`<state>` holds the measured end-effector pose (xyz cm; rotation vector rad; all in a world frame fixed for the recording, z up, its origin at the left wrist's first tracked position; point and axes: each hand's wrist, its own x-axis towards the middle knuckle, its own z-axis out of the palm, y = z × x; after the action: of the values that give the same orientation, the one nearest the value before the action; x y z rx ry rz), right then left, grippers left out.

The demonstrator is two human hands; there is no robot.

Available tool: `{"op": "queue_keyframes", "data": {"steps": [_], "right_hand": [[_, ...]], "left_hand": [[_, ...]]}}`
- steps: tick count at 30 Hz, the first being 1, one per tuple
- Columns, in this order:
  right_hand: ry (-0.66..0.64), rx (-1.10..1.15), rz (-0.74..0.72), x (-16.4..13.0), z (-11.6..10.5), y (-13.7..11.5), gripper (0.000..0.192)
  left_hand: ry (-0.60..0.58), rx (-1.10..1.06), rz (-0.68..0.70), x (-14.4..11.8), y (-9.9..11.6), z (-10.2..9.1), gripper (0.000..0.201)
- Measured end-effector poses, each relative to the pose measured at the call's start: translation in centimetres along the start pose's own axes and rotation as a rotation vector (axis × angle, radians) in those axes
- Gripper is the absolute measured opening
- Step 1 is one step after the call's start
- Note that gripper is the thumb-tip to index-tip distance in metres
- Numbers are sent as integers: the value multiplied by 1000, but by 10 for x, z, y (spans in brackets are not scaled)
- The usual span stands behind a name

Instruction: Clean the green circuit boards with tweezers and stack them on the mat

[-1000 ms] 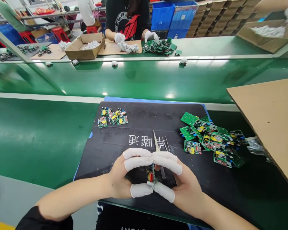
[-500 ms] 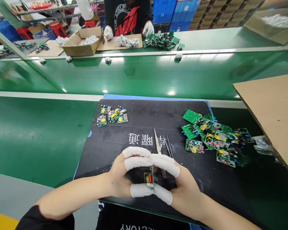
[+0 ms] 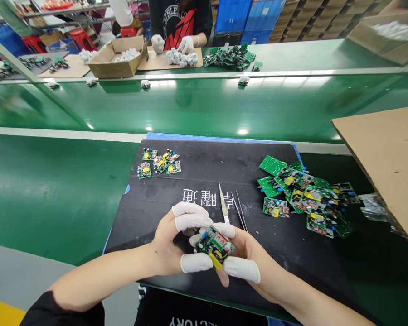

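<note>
A green circuit board [image 3: 215, 244] with a yellow part and several small components is held between both hands, its component side turned up. My left hand [image 3: 180, 246] grips the board's left side, white finger cots on its thumb and fingers. At the right side, my right hand [image 3: 245, 253] holds it too, thumb on the near edge and fingers behind. Just beyond the hands, a knife [image 3: 223, 203] and tweezers [image 3: 240, 210] lie on the black mat [image 3: 207, 158].
A small group of boards [image 3: 159, 162] lies at the mat's far left; a larger pile [image 3: 306, 194] is at right beside a cardboard sheet [image 3: 387, 158]. Across the green conveyor belt [image 3: 190, 108], another person's gloved hands [image 3: 185, 45] are over white pieces near an open box [image 3: 117, 59].
The board, edge-on before, is now tilted with its component side showing. My right hand has turned around it. Wrapped pieces on the belt moved left; the co-worker's hand moved inward.
</note>
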<state>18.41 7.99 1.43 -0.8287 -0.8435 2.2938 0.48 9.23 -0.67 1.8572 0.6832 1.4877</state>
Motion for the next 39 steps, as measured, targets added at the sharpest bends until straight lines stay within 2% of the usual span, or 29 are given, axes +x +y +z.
{"op": "queue_keyframes", "data": {"steps": [8, 11, 14, 19, 23, 28, 35, 39], "right_hand": [[-35, 28, -20, 0, 0, -3, 37], [12, -52, -61, -2, -2, -2, 41], [30, -135, -29, -2, -5, 2, 48], [21, -199, -10, 1, -8, 8, 51], [49, -251, -52, 2, -8, 8, 52], [61, -355, -65, 1, -5, 3, 47], [58, -398, -75, 1, -4, 3, 42], [67, -315, -104, -1, -9, 5, 43]], "left_hand": [[-20, -30, -32, -1, 2, 0, 42], [-43, -55, -91, 1, 3, -2, 37], [-43, -85, -177, 2, 3, -3, 30], [-42, -106, -200, 3, 4, 1, 21], [-77, -168, -230, 4, 5, 0, 17], [-183, -247, -315, 7, 7, -4, 14], [-212, -274, -319, 7, 7, -3, 12], [-231, -171, -293, 11, 4, -15, 22]]}}
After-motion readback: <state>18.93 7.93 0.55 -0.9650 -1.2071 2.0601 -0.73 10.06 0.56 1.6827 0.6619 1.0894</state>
